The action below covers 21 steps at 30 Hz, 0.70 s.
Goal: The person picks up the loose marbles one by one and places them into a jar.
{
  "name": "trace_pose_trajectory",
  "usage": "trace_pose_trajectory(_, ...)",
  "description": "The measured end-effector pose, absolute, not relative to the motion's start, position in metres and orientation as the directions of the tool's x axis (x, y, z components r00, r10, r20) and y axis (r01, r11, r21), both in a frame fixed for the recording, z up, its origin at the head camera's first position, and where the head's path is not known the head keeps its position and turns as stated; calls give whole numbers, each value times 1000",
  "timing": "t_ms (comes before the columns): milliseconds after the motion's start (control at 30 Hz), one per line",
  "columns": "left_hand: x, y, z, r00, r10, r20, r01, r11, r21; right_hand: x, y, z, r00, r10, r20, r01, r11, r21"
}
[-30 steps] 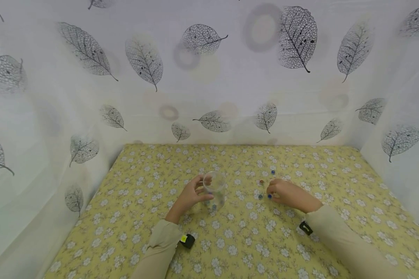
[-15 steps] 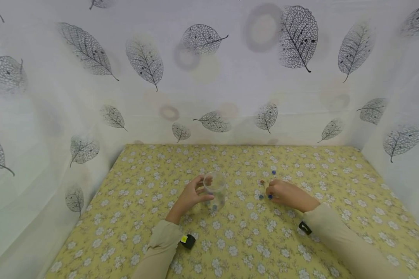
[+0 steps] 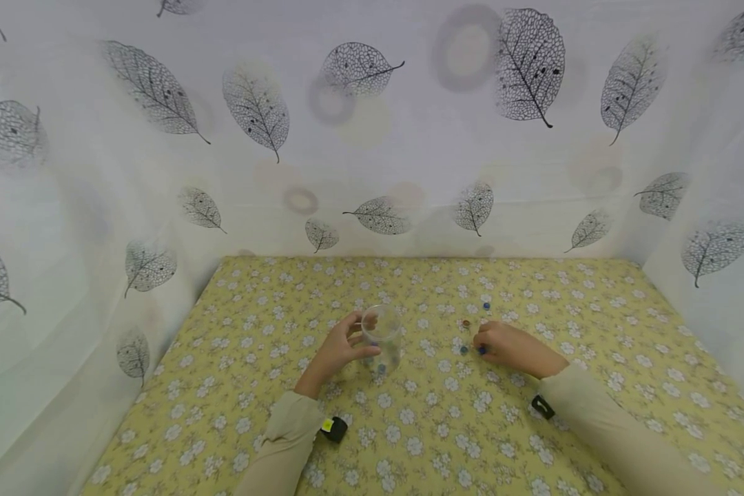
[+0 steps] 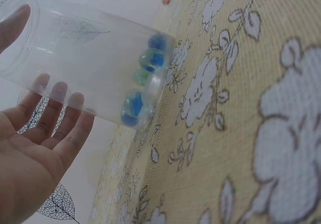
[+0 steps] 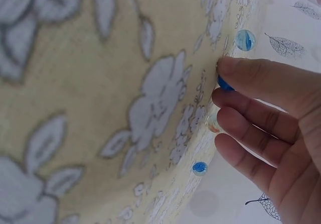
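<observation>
My left hand (image 3: 342, 348) grips a clear plastic cup (image 4: 85, 48) that stands upright, fingers on one side and thumb on the other. Several glass marbles (image 4: 150, 58), blue and greenish, lie at the bottom of it. Over to the right, my right hand (image 3: 507, 344) pinches a dark blue marble (image 5: 224, 85) between thumb and forefinger, down at the cloth. Close around it lie a clear marble with light blue swirls (image 5: 245, 40), an orange-streaked marble (image 3: 466, 323) partly behind the fingers in the right wrist view, and a blue marble (image 3: 486, 306) farther back.
A yellow tablecloth with white flowers (image 3: 409, 441) covers the table. White curtains with a leaf print (image 3: 403, 151) hang along the back and both sides. Black wrist cameras (image 3: 333, 429) sit on the sleeves.
The right hand's fingers have closed on the dark blue marble and shifted it very slightly to the right. The left hand and the cup stay in place.
</observation>
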State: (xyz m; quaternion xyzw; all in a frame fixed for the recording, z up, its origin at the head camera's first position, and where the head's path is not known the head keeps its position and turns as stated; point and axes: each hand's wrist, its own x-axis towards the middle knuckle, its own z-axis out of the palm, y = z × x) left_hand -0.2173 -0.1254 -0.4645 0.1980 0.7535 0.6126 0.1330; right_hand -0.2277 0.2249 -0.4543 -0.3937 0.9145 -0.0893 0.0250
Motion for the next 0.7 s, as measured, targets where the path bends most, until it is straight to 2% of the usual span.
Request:
trace_pose_trajectory(467, -217, -125, -464, -888, 457, 52, 149, 180, 972, -224, 227, -451, -694, -720, 20, -713, 684, -153)
trace_pose_trajectory(700, -216, -125, -463, -888, 457, 50, 147, 180, 973, -222, 227, -446, -710, -704, 18, -694, 695, -189)
